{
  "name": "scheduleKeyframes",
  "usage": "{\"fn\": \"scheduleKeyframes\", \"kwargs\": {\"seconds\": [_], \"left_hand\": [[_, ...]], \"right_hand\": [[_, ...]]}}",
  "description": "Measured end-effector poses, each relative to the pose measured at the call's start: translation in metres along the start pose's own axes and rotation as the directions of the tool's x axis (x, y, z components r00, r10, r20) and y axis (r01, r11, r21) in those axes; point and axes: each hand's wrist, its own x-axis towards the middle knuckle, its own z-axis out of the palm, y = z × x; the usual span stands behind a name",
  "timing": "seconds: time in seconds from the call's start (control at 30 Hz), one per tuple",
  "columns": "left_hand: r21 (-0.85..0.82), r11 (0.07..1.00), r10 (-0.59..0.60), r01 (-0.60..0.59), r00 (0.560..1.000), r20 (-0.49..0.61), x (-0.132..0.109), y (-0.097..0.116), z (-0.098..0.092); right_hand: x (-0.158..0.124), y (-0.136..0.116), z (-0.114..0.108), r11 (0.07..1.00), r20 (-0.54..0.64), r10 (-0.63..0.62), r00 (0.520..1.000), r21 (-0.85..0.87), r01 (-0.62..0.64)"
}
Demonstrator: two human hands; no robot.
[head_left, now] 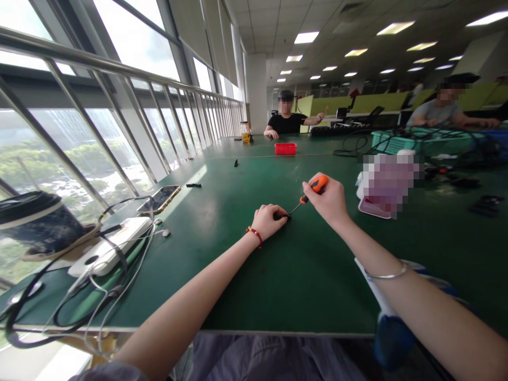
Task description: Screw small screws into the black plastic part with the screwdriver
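Observation:
My right hand (329, 198) is closed around the orange and black handle of a screwdriver (318, 184). The tool slants down to the left, and its tip meets a small black part (289, 216) on the green table (238, 286). My left hand (268, 221) is closed on that black part, pressing it against the tabletop. Fingers cover most of the part, so its exact kind cannot be made out.
A phone (161, 199), white power strip (115, 246), tangled cables and a dark cup (37, 225) line the left side. Ahead are a red tray (286, 148) and small black pieces (193, 185). A pink container (387, 188) and green basket (413, 142) stand right. Two people sit beyond.

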Motion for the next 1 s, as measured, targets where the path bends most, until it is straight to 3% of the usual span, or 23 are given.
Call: {"fn": "scheduleKeyframes", "kwargs": {"seconds": [0.53, 0.8, 1.0], "left_hand": [[0.118, 0.977, 0.181, -0.176, 0.983, -0.038, -0.003, 0.0, 0.001], [0.217, 0.957, 0.203, -0.195, 0.979, -0.019, -0.001, -0.005, -0.004], [0.26, 0.945, 0.209, -0.197, 0.978, -0.022, 0.001, -0.009, -0.006]], "right_hand": [[0.002, -0.01, -0.007, 0.996, 0.048, -0.029, 0.998, 0.084, 0.025], [-0.003, -0.015, -0.009, 0.993, 0.058, -0.076, 0.995, -0.086, 0.08], [-0.005, -0.015, -0.006, 0.991, 0.051, -0.007, 0.999, -0.134, 0.013]]}}
